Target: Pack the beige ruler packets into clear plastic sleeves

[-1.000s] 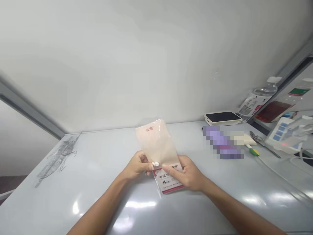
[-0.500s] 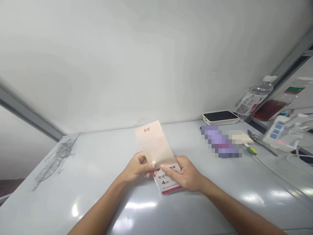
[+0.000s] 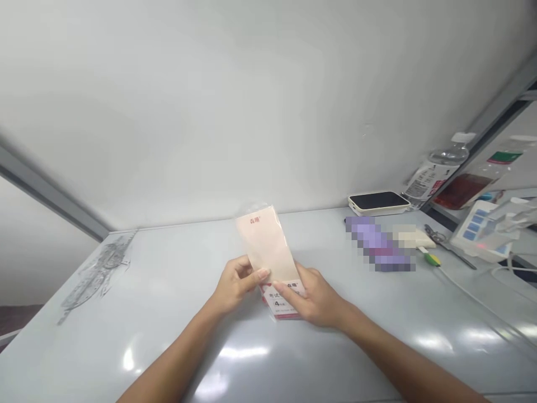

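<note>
A flat pack in a clear sleeve (image 3: 268, 240), pale pink above and white with red print and a "4" below, is held tilted above the grey table (image 3: 168, 268). My left hand (image 3: 237, 282) pinches its left edge, thumb on the front face. On the other side, my right hand (image 3: 316, 294) grips the lower right edge, its thumb lying across the white part. The fingers behind the pack are hidden.
At the right lie a phone (image 3: 378, 201), a blurred purple item (image 3: 377, 240), a white block (image 3: 425, 239) with a cable, and scissors (image 3: 457, 254). Beyond them are a clear bottle (image 3: 436, 170) and a power strip (image 3: 478, 229). A drawing (image 3: 100, 271) marks the table's left.
The pack has turned slightly more upright and its lower end has risen. Both hands still hold it, with small shifts of the fingers.
</note>
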Demonstrator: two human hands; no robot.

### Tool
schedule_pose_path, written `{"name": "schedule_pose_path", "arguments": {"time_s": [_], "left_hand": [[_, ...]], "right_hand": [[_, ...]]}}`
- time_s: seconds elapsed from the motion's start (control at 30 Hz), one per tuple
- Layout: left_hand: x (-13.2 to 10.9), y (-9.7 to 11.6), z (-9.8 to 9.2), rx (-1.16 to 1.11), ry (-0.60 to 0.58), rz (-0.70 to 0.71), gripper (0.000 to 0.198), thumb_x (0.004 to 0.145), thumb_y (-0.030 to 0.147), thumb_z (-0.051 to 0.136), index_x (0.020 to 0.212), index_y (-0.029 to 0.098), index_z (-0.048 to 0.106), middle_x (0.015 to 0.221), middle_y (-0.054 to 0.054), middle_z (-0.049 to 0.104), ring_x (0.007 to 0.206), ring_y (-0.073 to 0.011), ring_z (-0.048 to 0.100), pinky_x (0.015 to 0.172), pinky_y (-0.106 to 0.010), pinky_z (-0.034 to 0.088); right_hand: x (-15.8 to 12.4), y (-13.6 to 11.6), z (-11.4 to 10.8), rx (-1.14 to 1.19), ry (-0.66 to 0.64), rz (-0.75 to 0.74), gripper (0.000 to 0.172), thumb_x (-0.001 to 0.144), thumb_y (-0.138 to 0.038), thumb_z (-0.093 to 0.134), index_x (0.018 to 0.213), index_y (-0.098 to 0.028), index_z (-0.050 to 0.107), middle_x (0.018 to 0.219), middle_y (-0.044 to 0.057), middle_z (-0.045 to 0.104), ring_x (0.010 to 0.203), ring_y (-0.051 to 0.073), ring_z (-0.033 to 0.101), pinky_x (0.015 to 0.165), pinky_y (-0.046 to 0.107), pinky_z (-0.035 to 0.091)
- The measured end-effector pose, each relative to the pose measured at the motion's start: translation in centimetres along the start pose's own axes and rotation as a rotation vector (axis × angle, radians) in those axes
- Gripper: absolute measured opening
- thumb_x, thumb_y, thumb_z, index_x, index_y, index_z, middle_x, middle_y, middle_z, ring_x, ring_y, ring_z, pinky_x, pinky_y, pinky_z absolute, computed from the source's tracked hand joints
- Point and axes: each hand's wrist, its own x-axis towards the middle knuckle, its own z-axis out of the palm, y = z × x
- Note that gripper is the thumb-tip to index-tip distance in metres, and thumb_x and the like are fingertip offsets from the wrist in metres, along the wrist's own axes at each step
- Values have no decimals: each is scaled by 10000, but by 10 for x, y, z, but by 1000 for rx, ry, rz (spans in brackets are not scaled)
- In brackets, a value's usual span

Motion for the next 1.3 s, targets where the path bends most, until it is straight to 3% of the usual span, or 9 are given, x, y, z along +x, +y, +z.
{"name": "schedule_pose_path", "arguments": {"time_s": [0.1, 0.2, 0.37, 0.5, 0.6, 0.87, 1.0, 1.17, 1.3], "left_hand": [[1, 0, 4, 6, 45, -6, 259, 733, 390, 580, 732, 131, 579, 529, 26, 490, 435, -50, 378, 413, -187, 272], [4, -4, 5, 72, 200, -35, 313, 719, 446, 567, 655, 143, 517, 533, 27, 487, 447, -60, 393, 429, -195, 281], [10, -17, -4, 565, 432, -148, 412, 719, 574, 472, 603, 181, 433, 530, 27, 486, 480, -96, 415, 461, -218, 272], [12, -19, -13, 856, 415, -268, 424, 730, 617, 395, 720, 199, 460, 582, 8, 535, 488, -123, 440, 461, -232, 259], [13, -16, -16, 918, 404, -266, 410, 761, 591, 354, 654, 201, 423, 562, 14, 515, 477, -116, 417, 456, -226, 252], [3, -13, 1, 846, 163, 100, 394, 830, 428, 338, 526, 182, 291, 469, 43, 301, 453, -81, 248, 461, -227, 198], [-2, -15, 11, 870, 75, 156, 385, 844, 383, 332, 520, 180, 284, 460, 45, 280, 447, -82, 227, 463, -227, 189], [-1, -13, 7, 982, 233, 34, 372, 811, 448, 381, 547, 188, 343, 488, 33, 405, 426, -84, 286, 452, -225, 187], [2, -14, 3, 1084, 243, -136, 310, 762, 469, 442, 618, 196, 411, 561, 15, 498, 428, -101, 371, 441, -229, 195]], "right_hand": [[1, 0, 2, 21, 28, 40, 262, 833, -357, 435, 1043, -217, 505, 830, 22, 654, 702, 160, 602, 599, 263, 458], [4, 1, 3, -6, 43, 122, 264, 832, -396, 413, 990, -212, 518, 758, 13, 643, 640, 153, 585, 537, 251, 423], [10, 15, -3, -336, 92, 327, 320, 822, -483, 359, 744, -207, 501, 525, -13, 533, 483, 140, 467, 444, 245, 281], [14, 22, -11, -445, 119, 401, 312, 810, -512, 352, 806, -226, 476, 470, -44, 474, 465, 138, 430, 448, 240, 261], [13, 18, -12, -389, 99, 368, 288, 818, -497, 344, 809, -233, 458, 476, -59, 458, 451, 124, 413, 443, 231, 262], [5, 6, 2, -327, -16, 101, 339, 843, -382, 355, 560, -196, 335, 486, -43, 387, 450, 91, 321, 460, 230, 255], [2, 6, 3, -354, -54, 11, 338, 842, -321, 361, 530, -191, 345, 481, -37, 383, 445, 89, 296, 458, 233, 248], [2, 6, 2, -392, -19, 11, 328, 831, -306, 386, 524, -193, 367, 478, -39, 382, 442, 90, 304, 469, 232, 257], [2, 6, 2, -394, -5, 30, 322, 833, -310, 384, 532, -194, 377, 484, -35, 398, 448, 93, 317, 468, 234, 260]]}}
